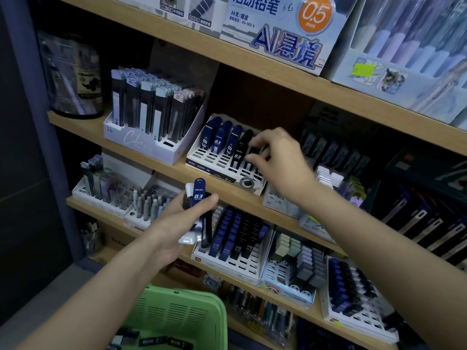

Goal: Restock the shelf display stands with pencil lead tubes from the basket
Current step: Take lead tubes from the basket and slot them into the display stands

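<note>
The slotted plastic basket (177,314) was bright green. The slim plastic lead tube (199,195) was dark blue with white "03" lettering; the short plastic lead tube (254,150) was black. The slotted cardboard display stand (199,154) was white with a black front strip. The wooden shelf board (75,123) was pale tan.

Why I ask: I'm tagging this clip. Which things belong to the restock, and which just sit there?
Job: left hand holding tubes; right hand pinching a black tube at the slotted stand; green basket.
Not job: pencil box; pen box; jar.
</note>
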Tool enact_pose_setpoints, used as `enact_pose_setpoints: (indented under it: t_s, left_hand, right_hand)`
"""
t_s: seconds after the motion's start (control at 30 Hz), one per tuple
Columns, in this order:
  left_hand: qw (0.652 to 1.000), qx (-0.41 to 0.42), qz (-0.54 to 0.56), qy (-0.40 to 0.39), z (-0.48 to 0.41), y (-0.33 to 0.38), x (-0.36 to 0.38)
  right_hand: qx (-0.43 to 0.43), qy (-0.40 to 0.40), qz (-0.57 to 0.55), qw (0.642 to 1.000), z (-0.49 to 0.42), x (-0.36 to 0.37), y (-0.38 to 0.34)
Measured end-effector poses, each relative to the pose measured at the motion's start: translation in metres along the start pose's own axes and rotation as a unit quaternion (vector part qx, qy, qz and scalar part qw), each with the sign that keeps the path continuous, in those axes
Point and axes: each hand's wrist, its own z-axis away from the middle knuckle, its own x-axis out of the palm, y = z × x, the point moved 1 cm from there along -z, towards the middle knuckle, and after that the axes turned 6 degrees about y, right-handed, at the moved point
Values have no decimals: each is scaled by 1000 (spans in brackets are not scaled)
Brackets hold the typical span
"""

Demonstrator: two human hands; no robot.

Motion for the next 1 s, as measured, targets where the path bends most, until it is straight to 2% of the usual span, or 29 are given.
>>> enact_pose_setpoints:
  t_s: [0.07, 0.13, 0.17, 0.23, 0.4, 0.57, 0.63, 0.7, 0.83, 0.9, 1.0]
  left_hand:
    - [1000, -2, 6, 5, 0, -1, 1]
    - [1000, -8, 13, 10, 2, -1, 3]
    - [999, -11, 30, 6, 3, 0, 5]
    - [998, -12, 58, 1, 5, 0, 6]
    - [999, 3, 45, 29, 6, -3, 2]
    - [998, -3, 52, 32, 6, 1, -2]
    - [998, -2, 49, 38, 4, 4, -7]
    - [997, -7, 59, 41, 2, 7, -12]
    - [996, -17, 64, 52, 0, 5, -19]
    - [996, -17, 66, 53, -1, 3, -19]
    - [997, -13, 58, 48, -2, 3, -18]
  right_hand:
    - [60, -121, -109, 985, 17, 6, -18]
    - [96, -255, -159, 949, 32, 16, -27]
    - [100, -292, -168, 936, 37, 21, -30]
    - [94, -305, -173, 932, 42, 28, -32]
    - [114, -294, -162, 935, 45, 35, -34]
    - [118, -236, -178, 948, 45, 36, -39]
    - [140, -197, -214, 947, 41, 29, -38]
    - [153, -123, -241, 950, 29, 18, -34]
    - [107, 25, -197, 974, -3, 2, -14]
    - [98, 47, -166, 980, -16, 1, -2]
    - [81, 33, -115, 990, -26, 6, 12]
